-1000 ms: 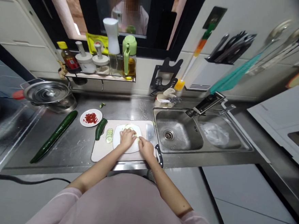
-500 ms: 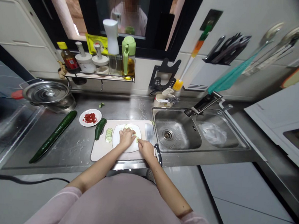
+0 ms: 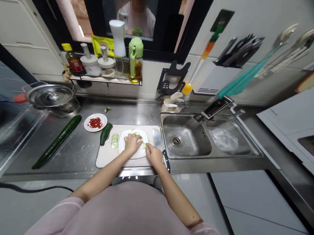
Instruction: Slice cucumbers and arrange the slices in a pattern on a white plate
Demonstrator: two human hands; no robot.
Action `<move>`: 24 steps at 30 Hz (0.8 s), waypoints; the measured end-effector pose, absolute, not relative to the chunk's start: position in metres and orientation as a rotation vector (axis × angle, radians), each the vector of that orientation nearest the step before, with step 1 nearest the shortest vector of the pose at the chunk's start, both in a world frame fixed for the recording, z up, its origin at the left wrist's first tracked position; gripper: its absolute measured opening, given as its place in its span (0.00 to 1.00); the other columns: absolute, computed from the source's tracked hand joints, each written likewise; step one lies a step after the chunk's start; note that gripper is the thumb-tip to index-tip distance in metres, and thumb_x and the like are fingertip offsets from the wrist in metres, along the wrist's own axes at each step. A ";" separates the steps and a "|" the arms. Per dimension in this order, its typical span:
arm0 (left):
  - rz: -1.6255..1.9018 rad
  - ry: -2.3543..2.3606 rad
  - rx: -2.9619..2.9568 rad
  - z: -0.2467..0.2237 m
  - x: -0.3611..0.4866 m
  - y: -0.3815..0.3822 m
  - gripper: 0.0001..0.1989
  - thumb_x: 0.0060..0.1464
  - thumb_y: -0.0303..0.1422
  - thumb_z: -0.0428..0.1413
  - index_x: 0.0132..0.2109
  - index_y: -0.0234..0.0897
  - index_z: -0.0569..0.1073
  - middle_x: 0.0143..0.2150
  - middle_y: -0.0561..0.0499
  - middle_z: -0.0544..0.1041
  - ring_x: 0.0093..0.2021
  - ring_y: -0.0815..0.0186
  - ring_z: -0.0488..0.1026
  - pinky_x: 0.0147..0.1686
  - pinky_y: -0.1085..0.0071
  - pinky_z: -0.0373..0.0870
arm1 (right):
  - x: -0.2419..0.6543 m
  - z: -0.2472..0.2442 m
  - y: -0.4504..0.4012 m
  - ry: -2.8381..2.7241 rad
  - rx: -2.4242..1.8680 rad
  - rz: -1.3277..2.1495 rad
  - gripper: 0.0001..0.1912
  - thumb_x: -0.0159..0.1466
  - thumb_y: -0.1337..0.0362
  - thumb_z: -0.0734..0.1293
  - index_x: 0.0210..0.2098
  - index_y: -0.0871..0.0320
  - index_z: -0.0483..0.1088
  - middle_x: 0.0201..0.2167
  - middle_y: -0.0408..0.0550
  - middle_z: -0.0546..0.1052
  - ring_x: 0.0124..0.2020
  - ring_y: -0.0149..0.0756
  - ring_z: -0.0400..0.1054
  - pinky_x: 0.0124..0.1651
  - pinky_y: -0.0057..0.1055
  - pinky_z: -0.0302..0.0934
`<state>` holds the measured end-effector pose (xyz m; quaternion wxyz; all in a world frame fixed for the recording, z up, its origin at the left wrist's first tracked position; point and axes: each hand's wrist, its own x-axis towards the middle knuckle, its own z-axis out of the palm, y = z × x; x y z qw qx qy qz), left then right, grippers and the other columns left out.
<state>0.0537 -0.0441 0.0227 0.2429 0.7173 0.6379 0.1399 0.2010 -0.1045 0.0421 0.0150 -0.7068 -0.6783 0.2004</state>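
A white plate (image 3: pixel 122 149) lies on a light cutting board (image 3: pixel 105 160), with pale cucumber slices partly hidden by my hand. My left hand (image 3: pixel 131 144) rests over the plate, fingers spread and touching the slices. At the plate's right rim, my right hand (image 3: pixel 154 155) has its fingers drawn together at the edge of one cucumber slice (image 3: pixel 144 145). Overlapping cucumber slices (image 3: pixel 115 141) form a short row left of the plate. A cut cucumber piece (image 3: pixel 106 134) sits at the board's left edge. Behind my right hand lies a kitchen knife (image 3: pixel 157 139) with a black handle.
A small plate (image 3: pixel 86 127) of chopped red pieces and a whole cucumber (image 3: pixel 58 141) are on the left of the counter. A lidded steel pot (image 3: pixel 53 101) stands farther left. The double sink (image 3: pixel 187 144) is right of the board; a seasoning rack (image 3: pixel 106 79) hangs behind.
My right hand's fingertips have shifted slightly up and right along the cucumber slice at the plate's rim. My left hand stays over the plate.
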 end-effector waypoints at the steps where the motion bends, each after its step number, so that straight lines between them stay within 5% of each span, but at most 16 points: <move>1: 0.432 1.773 1.915 0.026 0.050 -0.047 0.12 0.58 0.40 0.53 0.46 0.45 0.76 0.47 0.47 0.75 0.52 0.54 0.63 0.50 0.57 0.53 | 0.203 0.043 -0.105 -2.083 -2.210 0.608 0.22 0.70 0.57 0.54 0.60 0.49 0.66 0.47 0.48 0.78 0.47 0.36 0.72 0.46 0.26 0.59; 13: 0.637 1.999 1.599 0.018 -0.022 -0.148 0.11 0.57 0.40 0.53 0.44 0.44 0.77 0.44 0.49 0.78 0.49 0.56 0.68 0.51 0.58 0.56 | 0.244 0.041 -0.120 -1.847 -2.178 0.543 0.21 0.68 0.58 0.55 0.55 0.54 0.71 0.43 0.49 0.80 0.44 0.37 0.73 0.46 0.28 0.61; 24: 0.707 2.097 1.551 0.017 -0.034 -0.146 0.10 0.57 0.38 0.53 0.42 0.45 0.77 0.43 0.49 0.78 0.47 0.57 0.69 0.50 0.59 0.58 | 0.222 0.046 -0.104 -1.848 -2.045 0.580 0.22 0.67 0.57 0.55 0.51 0.56 0.73 0.36 0.50 0.81 0.36 0.38 0.73 0.39 0.28 0.60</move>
